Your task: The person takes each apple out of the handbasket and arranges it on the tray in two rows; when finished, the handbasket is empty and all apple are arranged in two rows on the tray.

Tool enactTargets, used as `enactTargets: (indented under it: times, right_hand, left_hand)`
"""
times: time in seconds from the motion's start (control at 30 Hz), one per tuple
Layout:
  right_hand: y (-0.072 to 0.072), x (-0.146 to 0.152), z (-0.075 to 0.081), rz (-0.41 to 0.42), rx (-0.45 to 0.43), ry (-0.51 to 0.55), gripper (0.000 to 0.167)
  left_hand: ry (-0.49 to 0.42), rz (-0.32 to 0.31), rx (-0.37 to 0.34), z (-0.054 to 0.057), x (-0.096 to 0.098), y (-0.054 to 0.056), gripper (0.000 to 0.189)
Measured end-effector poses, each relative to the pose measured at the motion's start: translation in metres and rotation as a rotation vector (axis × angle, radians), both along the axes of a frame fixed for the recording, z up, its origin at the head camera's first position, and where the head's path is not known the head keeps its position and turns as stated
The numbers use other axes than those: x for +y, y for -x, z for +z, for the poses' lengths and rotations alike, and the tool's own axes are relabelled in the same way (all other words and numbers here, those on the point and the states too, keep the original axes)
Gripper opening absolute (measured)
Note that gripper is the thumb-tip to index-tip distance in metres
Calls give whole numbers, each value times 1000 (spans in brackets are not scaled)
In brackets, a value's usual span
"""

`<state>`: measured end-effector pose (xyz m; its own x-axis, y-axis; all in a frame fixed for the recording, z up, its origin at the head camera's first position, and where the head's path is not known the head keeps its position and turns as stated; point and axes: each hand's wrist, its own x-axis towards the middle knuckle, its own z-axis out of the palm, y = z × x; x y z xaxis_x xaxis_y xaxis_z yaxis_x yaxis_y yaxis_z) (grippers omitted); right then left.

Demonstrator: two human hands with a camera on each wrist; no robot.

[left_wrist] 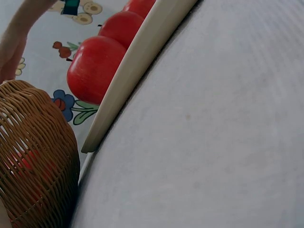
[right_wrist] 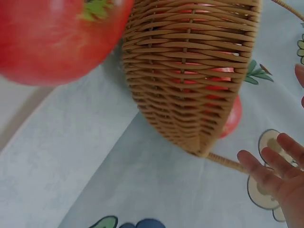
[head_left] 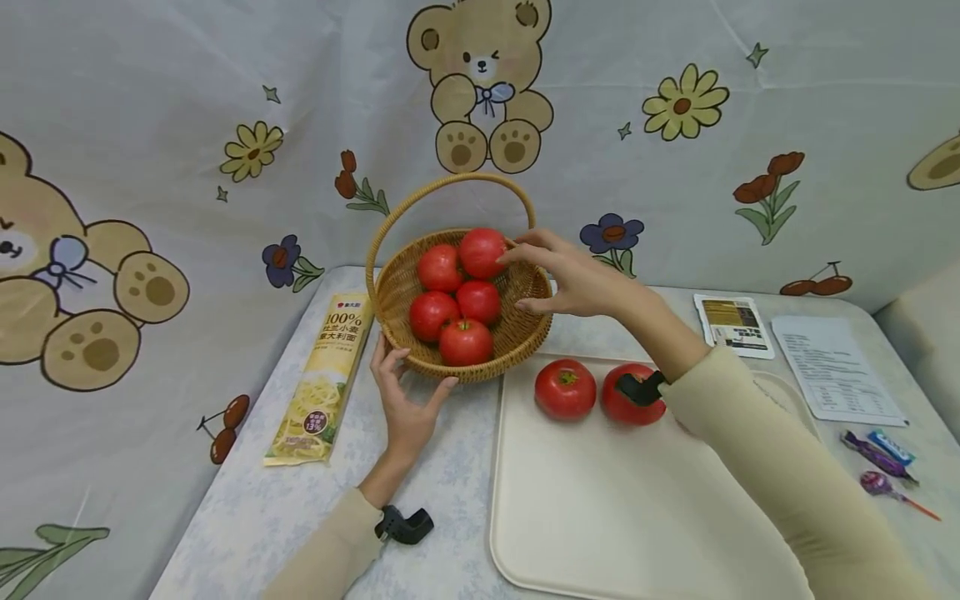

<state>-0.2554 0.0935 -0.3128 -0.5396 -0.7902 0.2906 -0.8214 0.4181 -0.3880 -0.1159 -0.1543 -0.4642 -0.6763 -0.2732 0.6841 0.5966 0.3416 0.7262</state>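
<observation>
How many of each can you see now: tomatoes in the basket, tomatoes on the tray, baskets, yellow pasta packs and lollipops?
Basket tomatoes: 5 in sight
Tray tomatoes: 3, one mostly hidden by the sleeve in the head view
Basket: 1
Yellow pasta pack: 1
Lollipop: 1
Total: 11

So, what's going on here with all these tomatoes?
A person's left hand holds a wicker basket, while their right hand is open at its edge, close to the top tomato; whether it touches is hard to tell. Five tomatoes show in the basket. More tomatoes sit on the white tray beside it, partly hidden by the right sleeve.
</observation>
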Motion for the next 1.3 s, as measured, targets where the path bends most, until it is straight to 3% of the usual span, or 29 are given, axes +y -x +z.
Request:
enactTargets:
  times: [0.23, 0.53, 0.7, 0.97, 1.3]
  right_hand:
    - [36, -40, -9, -8, -53, -63, 57]
    - [69, -69, -13, -120, -123, -160, 55]
    - [77, -77, -19, -140, -142, -217, 54]
    - [83, -83, -31, -144, -82, -291, 52]
    - [85, -92, -31, -192, -23, -362, 59]
  left_hand:
    - [7, 9, -4, 1, 1, 0, 68]
    - [23, 16, 7, 0, 1, 2, 69]
    - [24, 11, -3, 1, 1, 2, 70]
    - [30, 14, -7, 2, 1, 0, 70]
    - [25, 11, -9, 1, 0, 2, 69]
